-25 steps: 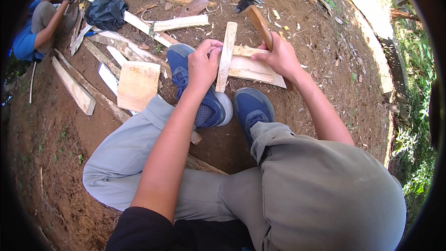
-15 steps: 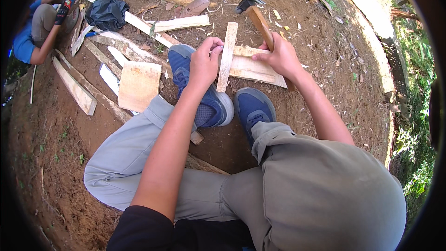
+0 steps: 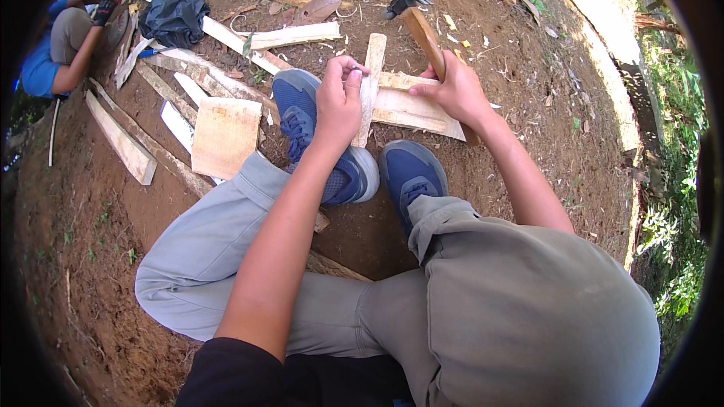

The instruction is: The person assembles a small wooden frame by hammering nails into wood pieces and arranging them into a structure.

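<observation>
My left hand (image 3: 341, 94) is closed in a pinch beside the upper part of a narrow wooden strip (image 3: 369, 94). Between thumb and fingertips is a small, thin, dark piece that looks like a nail (image 3: 361, 69). The strip lies crosswise at the left end of pale wooden boards (image 3: 411, 109) on the ground. My right hand (image 3: 458, 94) is wrapped around the wooden handle of a hammer (image 3: 424, 36), its thumb resting over the boards. The dark hammer head points away from me, beyond the boards.
My blue shoes (image 3: 413, 173) flank the near side of the work. Left of them lie a square board (image 3: 226, 138), several long wood strips (image 3: 124, 143) and a black plastic bag (image 3: 175, 20). At the far left a gloved person (image 3: 64, 49) crouches with a blue tool.
My left fingertips have shifted slightly up and right, closer to the strip's upper part, and the pinched piece has tilted. My right hand and the hammer stay nearly still.
</observation>
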Tool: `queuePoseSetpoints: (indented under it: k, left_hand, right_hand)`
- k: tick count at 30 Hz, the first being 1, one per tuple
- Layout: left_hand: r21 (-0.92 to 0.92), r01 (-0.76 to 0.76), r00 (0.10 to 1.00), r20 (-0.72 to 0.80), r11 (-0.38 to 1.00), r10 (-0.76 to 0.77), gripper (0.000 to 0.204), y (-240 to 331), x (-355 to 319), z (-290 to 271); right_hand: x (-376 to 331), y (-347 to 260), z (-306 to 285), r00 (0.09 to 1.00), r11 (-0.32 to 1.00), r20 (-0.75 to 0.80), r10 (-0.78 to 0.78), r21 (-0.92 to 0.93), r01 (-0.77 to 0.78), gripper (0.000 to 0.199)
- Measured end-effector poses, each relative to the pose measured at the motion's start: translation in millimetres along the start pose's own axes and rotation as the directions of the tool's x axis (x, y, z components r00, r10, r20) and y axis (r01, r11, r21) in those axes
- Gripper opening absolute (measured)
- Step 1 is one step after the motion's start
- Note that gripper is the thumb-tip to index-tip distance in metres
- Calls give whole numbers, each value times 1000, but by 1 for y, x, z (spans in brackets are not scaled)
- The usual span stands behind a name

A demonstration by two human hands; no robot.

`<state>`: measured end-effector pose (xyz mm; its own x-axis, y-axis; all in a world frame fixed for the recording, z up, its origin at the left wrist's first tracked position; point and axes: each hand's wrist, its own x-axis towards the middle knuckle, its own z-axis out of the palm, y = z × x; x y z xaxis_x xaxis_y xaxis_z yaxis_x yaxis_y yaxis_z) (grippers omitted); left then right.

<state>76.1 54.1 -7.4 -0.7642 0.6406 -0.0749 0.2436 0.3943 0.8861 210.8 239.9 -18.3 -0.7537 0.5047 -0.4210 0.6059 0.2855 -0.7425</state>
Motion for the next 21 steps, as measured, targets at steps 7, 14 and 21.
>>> queuePoseSetpoints:
  k: [7,14,21]
  left_hand:
    - [76,-31,999,36,997,28,11,0,0,0]
    - [74,-76,997,8,994,75,10,-2,1,4]
    - [76,-73,997,-5,994,74,10,-3,1,4]
  right_hand:
    - [0,3,1,1000,1000,-9,-18,2,18,52]
    - [1,5,2,1000,1000,-10,-25,-6,25,50]
    - [0,2,0,999,999,0,-34,-16,34,49]
